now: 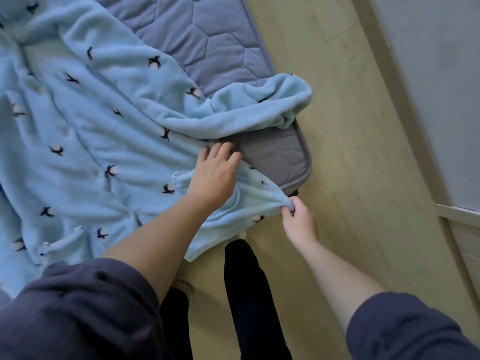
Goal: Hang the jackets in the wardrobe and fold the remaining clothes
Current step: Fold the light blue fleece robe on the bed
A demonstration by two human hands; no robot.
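right hand [298,219]: we pinch a hem corner of the fleece robe [104,120].
left hand [215,178]: fingers spread, pressing the robe flat on the mattress [207,35].
step: likely smoothing before folding.
next: we need a taut hem.

Text, labels, brands, numbers: none can be read.
Blue fleece garment [104,126]: only a repeated print of small dark figures with white tufts is shown; no lettering can be made out on it.
Mattress [207,35]: only quilted hexagon stitching is seen.
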